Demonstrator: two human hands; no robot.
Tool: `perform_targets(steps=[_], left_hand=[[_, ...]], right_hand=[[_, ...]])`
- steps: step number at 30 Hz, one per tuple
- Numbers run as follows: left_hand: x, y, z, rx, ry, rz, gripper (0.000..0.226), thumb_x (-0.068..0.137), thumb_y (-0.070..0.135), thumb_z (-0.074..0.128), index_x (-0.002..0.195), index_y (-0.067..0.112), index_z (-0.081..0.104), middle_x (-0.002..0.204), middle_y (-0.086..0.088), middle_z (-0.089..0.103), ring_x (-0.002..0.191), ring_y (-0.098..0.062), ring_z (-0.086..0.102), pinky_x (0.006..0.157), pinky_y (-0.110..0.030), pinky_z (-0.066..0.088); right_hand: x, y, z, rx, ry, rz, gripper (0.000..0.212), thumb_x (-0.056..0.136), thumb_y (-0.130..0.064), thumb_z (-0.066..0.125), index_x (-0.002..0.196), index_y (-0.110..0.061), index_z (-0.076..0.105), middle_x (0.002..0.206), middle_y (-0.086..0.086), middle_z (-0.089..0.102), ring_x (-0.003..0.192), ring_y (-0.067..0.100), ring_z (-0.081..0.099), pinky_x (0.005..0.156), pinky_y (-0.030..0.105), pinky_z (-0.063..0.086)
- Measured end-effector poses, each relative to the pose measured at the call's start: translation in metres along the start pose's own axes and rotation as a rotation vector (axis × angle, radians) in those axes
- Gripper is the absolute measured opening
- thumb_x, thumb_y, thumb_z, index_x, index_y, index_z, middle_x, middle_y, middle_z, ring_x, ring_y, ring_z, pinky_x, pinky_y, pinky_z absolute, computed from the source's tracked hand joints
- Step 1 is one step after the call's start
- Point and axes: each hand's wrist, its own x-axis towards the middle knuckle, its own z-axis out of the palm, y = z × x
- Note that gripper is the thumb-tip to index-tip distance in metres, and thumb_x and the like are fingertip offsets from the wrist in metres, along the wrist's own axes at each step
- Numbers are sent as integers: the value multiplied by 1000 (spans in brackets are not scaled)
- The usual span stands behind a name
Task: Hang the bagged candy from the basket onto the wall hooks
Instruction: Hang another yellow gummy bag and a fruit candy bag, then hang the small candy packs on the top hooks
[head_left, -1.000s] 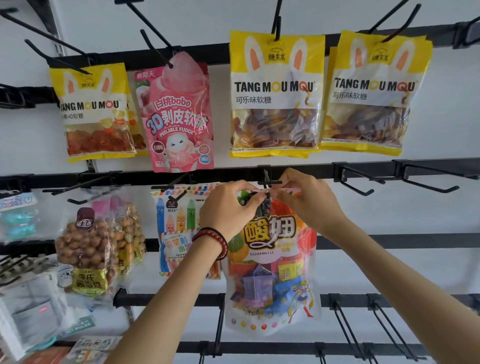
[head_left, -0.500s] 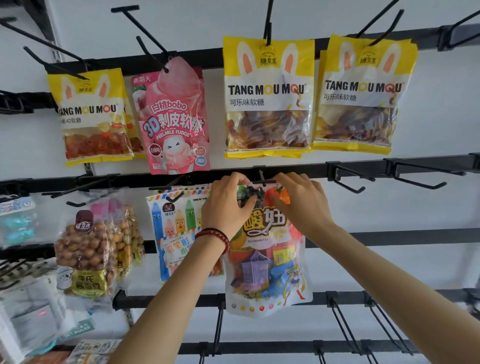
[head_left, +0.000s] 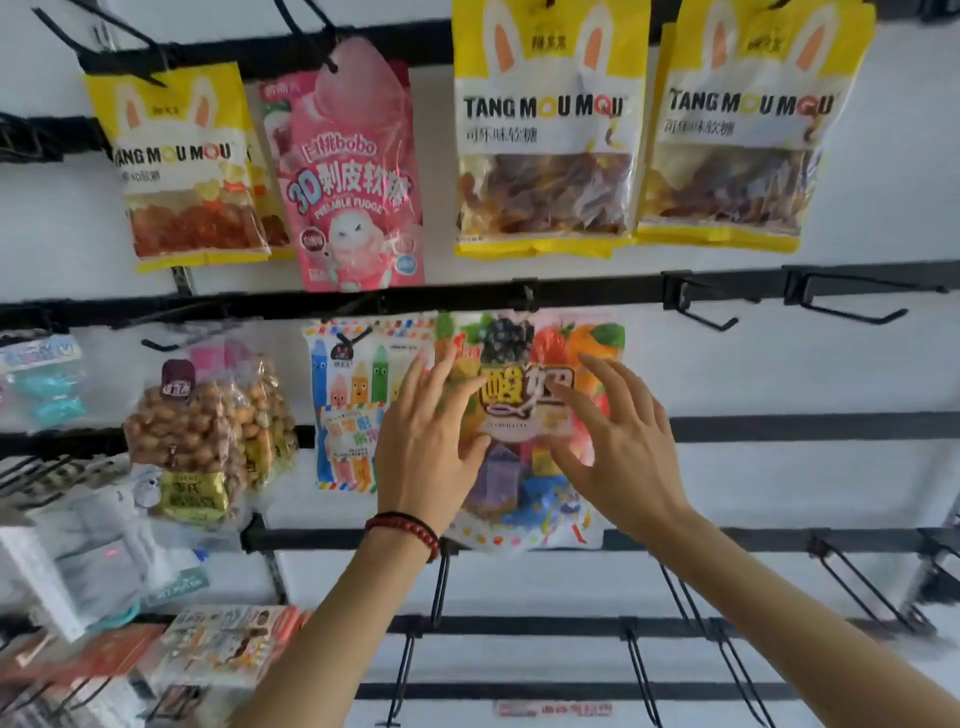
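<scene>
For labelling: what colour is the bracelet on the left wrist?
The bracelet is red-beaded; head view.

Three yellow rabbit-ear bags (head_left: 176, 166) (head_left: 545, 130) (head_left: 737, 130) fronted the top rail, plus one pink fudge bag (head_left: 353, 182)! Below hung one crayon-print bag (head_left: 353, 379), one fruit-print bag (head_left: 511, 340) and two nut bags (head_left: 176, 431) (head_left: 265, 410). Two hands showed: left hand (head_left: 431, 447), right hand (head_left: 621, 457).

There is one view only, worn on the person's head. It faces the white wall (head_left: 857, 374) straight and from near, about level with the middle rail (head_left: 597, 292) of hooks (head_left: 852, 313).
</scene>
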Motion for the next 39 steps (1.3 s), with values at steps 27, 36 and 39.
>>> perform_targets(steps=[27,36,39], left_hand=[[-437,-52,81,-63,-893,-551,22,87,37,60,103,22,61,94,7,68,85,-20,63,62,-28,45],[-514,-81,165,62,-1050,-587,35,91,39,50,122,23,49,117,0,61,110,-22,54,85,-37,44],[-537,-91,192,43,-1116,-561,36,92,39,48,125,24,47,121,3,59,111,-20,55,85,-38,47]], right_hand=[[-357,-58,148,222,-1230,314,36,89,-54,50,116,-32,61,134,-7,50,120,16,48,83,35,48],[-427,-54,270,248,-1229,380,34,85,-49,60,111,-28,62,130,-3,54,117,18,51,78,35,48],[-449,-57,301,278,-1252,367,35,84,-49,61,113,-30,60,130,-3,53,112,19,54,78,36,52]])
